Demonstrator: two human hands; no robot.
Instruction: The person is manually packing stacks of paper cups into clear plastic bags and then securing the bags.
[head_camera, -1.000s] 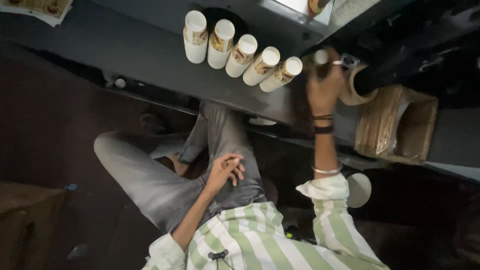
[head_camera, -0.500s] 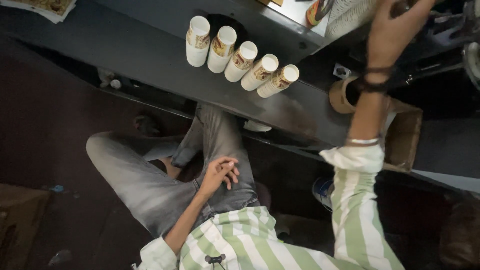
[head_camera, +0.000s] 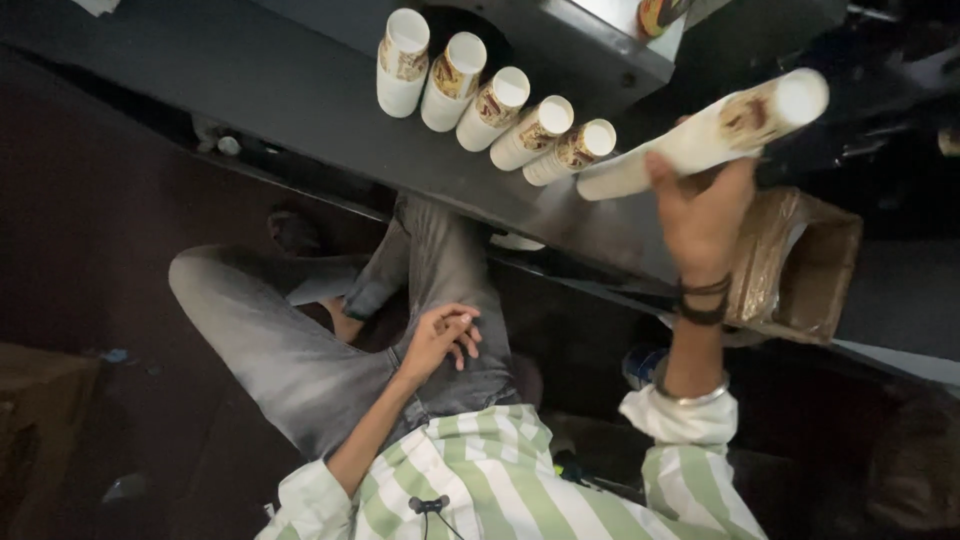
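Observation:
My right hand (head_camera: 700, 215) grips a long stack of white printed paper cups (head_camera: 705, 138), held tilted just right of a row of several similar cup stacks (head_camera: 490, 105) on the dark table (head_camera: 250, 90). The held stack's lower end is close to the last stack in the row (head_camera: 575, 150); I cannot tell whether they touch. My left hand (head_camera: 440, 335) rests on my thigh with loosely curled fingers and holds nothing. I am seated, in grey trousers and a green-and-white striped shirt.
An open brown cardboard box (head_camera: 800, 265) lined with plastic sits on the table's right side, just behind my right wrist. A raised dark ledge (head_camera: 560, 40) runs behind the cup row. The floor under the table is dark, with a brown box (head_camera: 40, 420) at lower left.
My right hand reached up to the far right with no cups in it, then came back down holding a long cup stack beside the row's right end. My left hand stayed on my thigh.

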